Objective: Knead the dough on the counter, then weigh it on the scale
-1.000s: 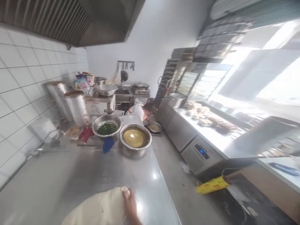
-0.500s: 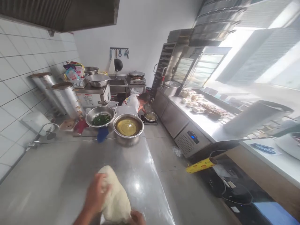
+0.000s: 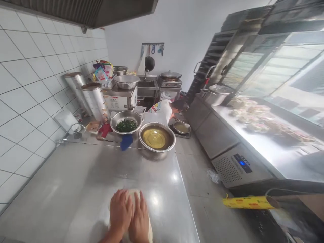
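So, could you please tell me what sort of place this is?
It looks like a commercial kitchen, perhaps a small food shop's: there is a large extractor hood overhead, a steel worktop with pale dough on it, and a metal bowl of chopped greens.

Head view, forward and downward

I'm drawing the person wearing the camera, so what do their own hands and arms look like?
The left hand and right hand are bare, with no gloves. No sleeve or watch shows on the left forearm. Little of the right arm is in view. Fingernails are too blurry to describe.
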The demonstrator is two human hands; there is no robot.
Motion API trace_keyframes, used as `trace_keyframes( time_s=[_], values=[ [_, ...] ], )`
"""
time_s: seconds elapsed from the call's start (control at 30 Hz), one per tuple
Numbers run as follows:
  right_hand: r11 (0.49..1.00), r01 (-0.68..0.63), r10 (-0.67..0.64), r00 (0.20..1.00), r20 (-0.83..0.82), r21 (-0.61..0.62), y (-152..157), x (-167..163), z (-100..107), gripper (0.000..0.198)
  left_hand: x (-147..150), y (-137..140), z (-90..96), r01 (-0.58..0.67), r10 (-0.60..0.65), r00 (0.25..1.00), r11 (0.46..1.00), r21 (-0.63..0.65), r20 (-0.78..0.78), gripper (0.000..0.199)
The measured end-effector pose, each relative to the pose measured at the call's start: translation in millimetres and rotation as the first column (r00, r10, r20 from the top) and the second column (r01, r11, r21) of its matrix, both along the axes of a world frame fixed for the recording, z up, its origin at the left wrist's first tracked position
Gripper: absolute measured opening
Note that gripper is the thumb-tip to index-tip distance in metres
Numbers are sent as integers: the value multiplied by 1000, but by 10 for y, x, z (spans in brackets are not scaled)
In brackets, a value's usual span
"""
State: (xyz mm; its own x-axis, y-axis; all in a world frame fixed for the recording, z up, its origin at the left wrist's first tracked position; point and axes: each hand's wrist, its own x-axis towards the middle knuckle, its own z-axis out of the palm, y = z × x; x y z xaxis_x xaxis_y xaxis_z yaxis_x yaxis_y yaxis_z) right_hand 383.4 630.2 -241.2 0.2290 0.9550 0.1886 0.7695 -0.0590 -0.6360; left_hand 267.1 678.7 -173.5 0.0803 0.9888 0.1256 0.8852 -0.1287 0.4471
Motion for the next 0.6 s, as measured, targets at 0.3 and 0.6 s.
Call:
trace_keyframes(
  time_s=[0.3, 0.6],
  values=[
    [995, -94, 86, 982, 168, 41, 686, 172, -493, 65, -131, 505, -770, 144, -135, 989, 979, 147, -68, 55],
    [963, -106, 93, 994, -62, -250, 2079, 259, -76, 58, 256, 2018, -353, -195, 172, 979, 941, -276, -107, 55]
  ],
)
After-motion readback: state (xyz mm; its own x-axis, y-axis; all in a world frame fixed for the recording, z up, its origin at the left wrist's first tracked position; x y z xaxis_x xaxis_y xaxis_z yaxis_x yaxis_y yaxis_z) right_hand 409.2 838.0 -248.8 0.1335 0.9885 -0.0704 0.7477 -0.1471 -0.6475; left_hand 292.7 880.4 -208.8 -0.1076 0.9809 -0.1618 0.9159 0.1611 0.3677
